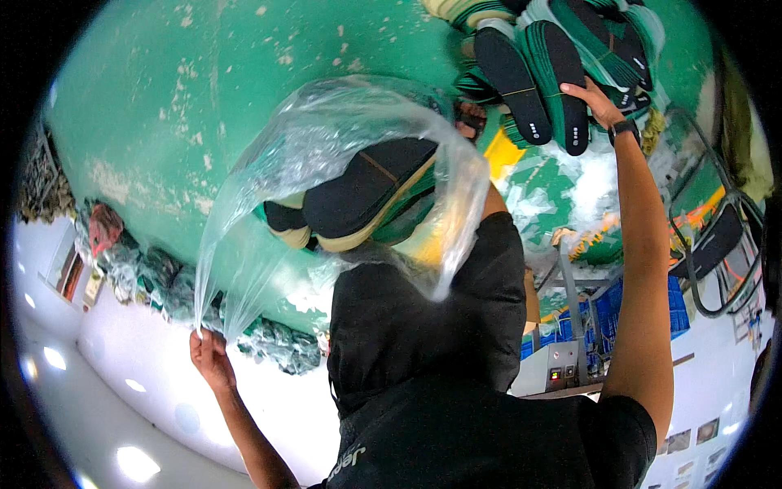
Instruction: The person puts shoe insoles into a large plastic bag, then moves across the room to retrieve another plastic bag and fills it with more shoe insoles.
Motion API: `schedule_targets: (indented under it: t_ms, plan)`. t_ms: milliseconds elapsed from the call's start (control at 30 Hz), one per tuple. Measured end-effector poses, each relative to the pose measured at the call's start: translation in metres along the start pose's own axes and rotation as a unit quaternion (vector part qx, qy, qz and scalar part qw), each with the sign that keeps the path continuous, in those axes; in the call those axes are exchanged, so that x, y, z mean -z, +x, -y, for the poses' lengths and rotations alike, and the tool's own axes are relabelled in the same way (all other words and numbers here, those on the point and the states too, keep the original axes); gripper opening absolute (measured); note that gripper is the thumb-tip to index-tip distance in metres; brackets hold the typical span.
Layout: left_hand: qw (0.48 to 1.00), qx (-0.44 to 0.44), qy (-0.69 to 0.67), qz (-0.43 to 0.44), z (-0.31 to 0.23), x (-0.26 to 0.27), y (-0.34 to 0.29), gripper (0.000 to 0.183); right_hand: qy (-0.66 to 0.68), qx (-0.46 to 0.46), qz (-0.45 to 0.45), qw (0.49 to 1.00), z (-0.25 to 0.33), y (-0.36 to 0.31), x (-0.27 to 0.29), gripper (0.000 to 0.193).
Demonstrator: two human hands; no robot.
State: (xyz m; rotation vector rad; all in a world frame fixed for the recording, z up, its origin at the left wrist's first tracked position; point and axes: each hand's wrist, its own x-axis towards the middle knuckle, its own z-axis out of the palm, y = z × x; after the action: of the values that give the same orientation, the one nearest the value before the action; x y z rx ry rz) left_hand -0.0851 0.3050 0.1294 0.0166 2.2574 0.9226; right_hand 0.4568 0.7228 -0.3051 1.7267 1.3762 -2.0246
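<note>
My left hand [213, 359] is closed on the rim of a large clear plastic bag [318, 122], pulling its edge out to the left. Inside the bag lie black and cream insoles [366, 191], bundled with a thin band. At the upper right my right hand [599, 103] reaches a banded stack of black and green insoles [558, 81], fingers curled round its side and thumb on the top insole. Another stack of insoles [511, 77] lies directly beside it on the left. The fingertips under the stack are hidden.
More insole bundles [607, 41] are heaped behind on the green floor [171, 81]. Filled plastic bags [163, 273] line the left side. At the right stand a metal-framed machine [558, 363], blue crates [611, 314] and a dark hose-like loop [692, 277]. White scraps [595, 183] litter the floor.
</note>
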Motion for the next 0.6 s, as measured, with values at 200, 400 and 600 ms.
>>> schedule_targets:
  t_ms: [200,400,600]
  plan:
    - [0.987,-0.002,0.161,-0.021,0.036,0.015,-0.009,0.020,0.015,0.026,-0.103,0.994,0.019,-0.012,-0.073,0.094]
    - [0.982,0.003,-0.187,-0.016,0.044,0.042,-0.005,0.025,0.045,0.079,-0.141,0.986,0.064,-0.061,-0.111,0.084]
    - [0.957,-0.027,-0.268,0.107,0.063,0.043,0.002,0.026,0.084,0.211,-0.248,0.942,0.188,-0.216,-0.147,0.055]
